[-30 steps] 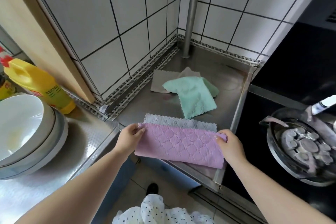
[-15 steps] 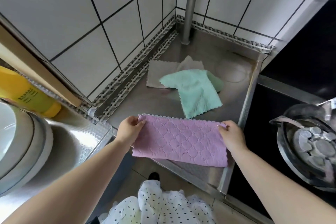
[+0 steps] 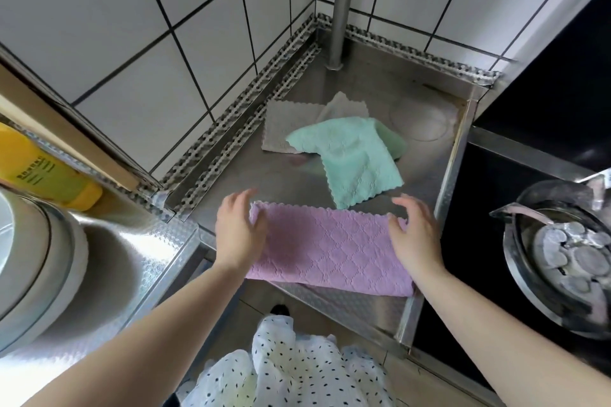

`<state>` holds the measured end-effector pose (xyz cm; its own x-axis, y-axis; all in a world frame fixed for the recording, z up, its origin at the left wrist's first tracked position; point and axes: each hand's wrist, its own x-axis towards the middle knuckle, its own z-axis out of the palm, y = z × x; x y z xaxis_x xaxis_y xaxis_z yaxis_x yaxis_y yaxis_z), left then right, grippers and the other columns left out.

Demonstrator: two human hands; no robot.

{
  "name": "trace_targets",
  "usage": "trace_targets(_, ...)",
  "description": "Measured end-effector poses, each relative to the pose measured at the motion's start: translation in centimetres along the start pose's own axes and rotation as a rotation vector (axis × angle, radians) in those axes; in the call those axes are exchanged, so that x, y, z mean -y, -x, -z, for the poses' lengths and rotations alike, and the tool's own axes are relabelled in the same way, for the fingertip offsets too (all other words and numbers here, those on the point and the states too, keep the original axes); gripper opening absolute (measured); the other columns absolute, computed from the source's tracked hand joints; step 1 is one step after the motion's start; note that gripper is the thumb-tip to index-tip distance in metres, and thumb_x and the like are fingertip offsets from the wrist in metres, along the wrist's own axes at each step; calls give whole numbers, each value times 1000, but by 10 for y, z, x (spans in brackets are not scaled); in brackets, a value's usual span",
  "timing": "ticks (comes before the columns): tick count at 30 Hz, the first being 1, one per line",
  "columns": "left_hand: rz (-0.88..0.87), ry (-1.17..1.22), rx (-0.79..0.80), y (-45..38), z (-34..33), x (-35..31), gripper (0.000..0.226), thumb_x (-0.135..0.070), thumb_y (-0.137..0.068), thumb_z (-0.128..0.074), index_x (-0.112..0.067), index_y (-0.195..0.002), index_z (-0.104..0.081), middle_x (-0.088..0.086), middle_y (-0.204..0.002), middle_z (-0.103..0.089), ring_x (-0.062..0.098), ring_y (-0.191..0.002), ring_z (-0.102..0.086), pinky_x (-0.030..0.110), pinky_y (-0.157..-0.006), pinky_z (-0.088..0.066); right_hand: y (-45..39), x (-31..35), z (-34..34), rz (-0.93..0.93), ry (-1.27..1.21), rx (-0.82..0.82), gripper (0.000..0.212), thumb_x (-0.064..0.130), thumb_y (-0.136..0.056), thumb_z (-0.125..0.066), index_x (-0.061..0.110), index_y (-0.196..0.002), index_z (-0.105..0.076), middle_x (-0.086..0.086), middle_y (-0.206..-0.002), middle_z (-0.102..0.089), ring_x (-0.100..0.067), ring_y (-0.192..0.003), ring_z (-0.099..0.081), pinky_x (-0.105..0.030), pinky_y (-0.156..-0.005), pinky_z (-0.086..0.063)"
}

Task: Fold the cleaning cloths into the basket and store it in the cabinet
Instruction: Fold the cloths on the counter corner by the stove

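Lying folded at the steel bench's point(image 3: 370, 185) front edge, the purple cloth point(image 3: 330, 251) is being flattened by the left hand point(image 3: 236, 230) and right hand point(image 3: 415, 235), fingers loosely spread. Behind it are lying mint point(image 3: 350, 158) and grey cloths point(image 3: 281, 125). The yellow bottle's point(image 3: 43, 172) label is too blurred to read.

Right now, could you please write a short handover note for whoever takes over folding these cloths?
Left hand: open, resting on the left end of the purple cloth.
Right hand: open, on its right end.
The purple cloth lies folded into a long strip at the front edge of the steel counter.
The green cloth lies unfolded behind it, partly over a beige cloth.
Done: the purple cloth's first fold.
Left: finish the purple cloth, fold the green and beige ones, put all in the basket and store it in the cabinet. Neither basket nor cabinet is in view.
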<state>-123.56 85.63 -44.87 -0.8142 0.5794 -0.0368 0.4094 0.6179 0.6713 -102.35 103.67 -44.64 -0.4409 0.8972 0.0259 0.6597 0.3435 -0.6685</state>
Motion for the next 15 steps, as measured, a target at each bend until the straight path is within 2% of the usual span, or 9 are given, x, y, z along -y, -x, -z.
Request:
trace_targets(1,-140,-69,0,9,-6,-6,40,-13,-90,-55,-12,-130,-52,9,-130,-53,25,-121,-48,44,-105,-39,8,7,-6,98,25,32,32,5,-86,-59,7,-118,-60,-11,-131,-53,-25,-122,-48,-33,-105,-35)
trace_targets(3,-365,-154,102,27,-22,-20,42,-8,-90,-46,-8,-132,-51,12,-138,-50,29,-131,-42,48,-110,-33,27,21,-26,218,94,141,36,6,-87,-58,7,-123,-59,-10,-140,-48,-26,-130,-42,-33,-109,-27)
trace_targets(5,-471,-275,277,42,-41,-29,55,-19,-90,-25,-7,-141,-41,12,-149,-37,29,-141,-28,46,-117,-17,47,32,-51,327,168,207,41,8,-82,-60,4,-123,-60,-14,-139,-50,-31,-129,-45,-44,-108,-35)
trace_targets(6,-475,-340,335,47,-48,-29,62,-26,-87,-18,-7,-143,-36,11,-152,-31,29,-143,-23,43,-117,-10,55,33,-63,370,228,231,46,11,-76,-63,2,-121,-60,-16,-135,-53,-33,-126,-49,-52,-102,-41)
trace_targets(8,-457,-430,373,52,-57,-23,63,-29,-86,-20,-4,-141,-40,14,-149,-36,30,-141,-29,44,-114,-16,62,31,-77,375,385,294,54,25,-71,-62,6,-122,-60,-14,-134,-55,-32,-123,-53,-58,-96,-44)
trace_targets(10,-476,-506,362,54,-61,-12,57,-29,-88,-30,-4,-135,-49,14,-142,-46,30,-134,-41,49,-109,-30,64,24,-78,351,495,300,53,35,-79,-46,15,-127,-58,-9,-138,-53,-27,-127,-50,-53,-104,-38)
trace_targets(11,-490,-532,356,55,-62,-5,55,-30,-90,-32,-5,-135,-50,12,-142,-46,29,-133,-43,50,-109,-32,65,19,-77,362,524,295,54,37,-82,-40,18,-129,-56,-9,-140,-51,-26,-129,-48,-52,-107,-31)
trace_targets(13,-509,-553,321,54,-60,4,54,-36,-94,-33,-9,-137,-47,9,-145,-43,27,-135,-40,48,-112,-27,64,8,-73,405,578,310,55,41,-84,-36,20,-132,-53,-8,-142,-48,-25,-132,-44,-51,-107,-21)
trace_targets(15,-500,-560,300,53,-56,10,57,-44,-95,-32,-10,-139,-45,8,-147,-42,27,-136,-38,46,-113,-19,61,-4,-65,433,618,325,56,44,-85,-36,22,-135,-49,-8,-145,-44,-25,-135,-40,-51,-109,-18)
